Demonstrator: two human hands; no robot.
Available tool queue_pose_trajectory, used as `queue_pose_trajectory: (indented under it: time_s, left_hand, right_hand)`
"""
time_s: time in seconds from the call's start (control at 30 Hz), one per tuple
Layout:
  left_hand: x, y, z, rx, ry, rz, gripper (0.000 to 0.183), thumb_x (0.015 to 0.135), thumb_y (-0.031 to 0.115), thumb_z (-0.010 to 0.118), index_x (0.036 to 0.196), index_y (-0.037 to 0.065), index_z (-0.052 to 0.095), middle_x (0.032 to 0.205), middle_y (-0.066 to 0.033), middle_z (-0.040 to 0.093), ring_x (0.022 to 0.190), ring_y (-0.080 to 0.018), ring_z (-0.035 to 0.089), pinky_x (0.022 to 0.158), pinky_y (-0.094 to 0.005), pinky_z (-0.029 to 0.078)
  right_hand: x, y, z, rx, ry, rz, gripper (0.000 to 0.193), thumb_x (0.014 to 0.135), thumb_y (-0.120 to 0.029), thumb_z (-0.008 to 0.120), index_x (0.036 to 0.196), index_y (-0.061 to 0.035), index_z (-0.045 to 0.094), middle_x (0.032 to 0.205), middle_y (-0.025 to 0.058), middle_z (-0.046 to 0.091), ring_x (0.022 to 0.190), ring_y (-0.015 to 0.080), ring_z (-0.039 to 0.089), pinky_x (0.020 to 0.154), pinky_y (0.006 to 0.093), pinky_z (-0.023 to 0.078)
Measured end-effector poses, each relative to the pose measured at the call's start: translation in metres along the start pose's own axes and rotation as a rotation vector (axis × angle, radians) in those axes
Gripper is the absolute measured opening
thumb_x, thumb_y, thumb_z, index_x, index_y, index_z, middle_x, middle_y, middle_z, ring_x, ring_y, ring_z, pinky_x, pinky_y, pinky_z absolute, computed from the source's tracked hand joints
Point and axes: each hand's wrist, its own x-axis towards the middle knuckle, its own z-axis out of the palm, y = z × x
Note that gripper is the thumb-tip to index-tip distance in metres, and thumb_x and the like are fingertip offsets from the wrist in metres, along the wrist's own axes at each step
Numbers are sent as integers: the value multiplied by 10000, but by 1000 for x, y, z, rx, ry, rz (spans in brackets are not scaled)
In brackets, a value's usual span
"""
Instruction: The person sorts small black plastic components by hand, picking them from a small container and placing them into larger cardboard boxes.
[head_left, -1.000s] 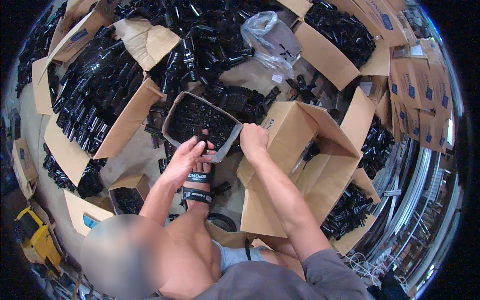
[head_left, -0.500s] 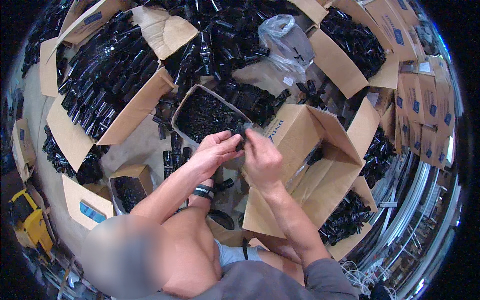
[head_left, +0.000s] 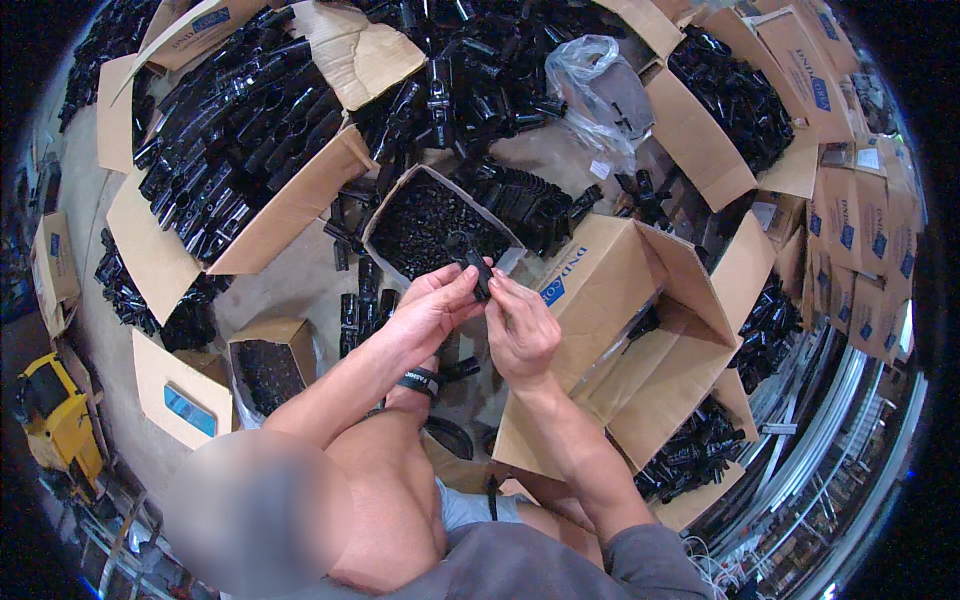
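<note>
The open brown carton (head_left: pixel 600 280) has blue printed letters (head_left: pixel 553 290) on its side. Above and right of this carton, the stacked cartons (head_left: pixel 862 215) carry blue printed marks. Far up to its left, a carton flap (head_left: pixel 198 32) has blue lettering. At its left, a black strap (head_left: pixel 421 380) bears pale letters.

A workshop or storeroom: open cartons (head_left: pixel 292 212) of black parts (head_left: pixel 235 140) crowd the floor (head_left: pixel 300 288), stacked boxes (head_left: pixel 850 235) and long metal bars (head_left: pixel 818 438) near its right edge
</note>
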Motion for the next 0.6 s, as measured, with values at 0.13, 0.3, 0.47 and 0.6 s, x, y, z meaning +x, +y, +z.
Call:
queue_pose_trajectory:
  time_s: [0.13, 0.3, 0.47, 0.6]
  left_hand:
    - [-2, 1, 3, -13, 70, -14, 331, 1040, 290, 625, 1308, 96, 635, 946, 52, 673, 788, -34, 606, 846, -275, 582]
    - [1, -4, -12, 11, -42, 12, 325, 1034, 290, 631, 1295, 97, 643, 1095, 15, 709, 919, -66, 655, 906, -298, 588]
    - [-1, -4, -7, 31, 55, 6, 287, 1034, 279, 632, 1249, 91, 663, 1047, 29, 711, 851, -60, 651, 931, -302, 591]
    - [2, -3, -15, 50, -5, -10, 236, 1034, 268, 636, 1183, 90, 678, 959, 48, 693, 747, -39, 608, 889, -299, 602]
  right_hand:
    - [-1, 2, 1, 3, -6, -27, 275, 784, 71, 773, 1039, -26, 739, 1115, 135, 747, 993, 277, 741, 851, 355, 602]
    - [-3, 2, 4, 55, 37, 20, 260, 794, 72, 769, 1034, -19, 732, 1088, 144, 757, 988, 281, 748, 853, 356, 602]
    - [-6, 3, 9, 93, 78, 102, 252, 801, 77, 767, 1033, -11, 724, 1052, 152, 765, 976, 282, 754, 847, 358, 606]
    - [-9, 2, 10, 59, 81, 111, 251, 793, 73, 775, 1021, -16, 722, 1050, 149, 765, 963, 281, 753, 831, 357, 609]
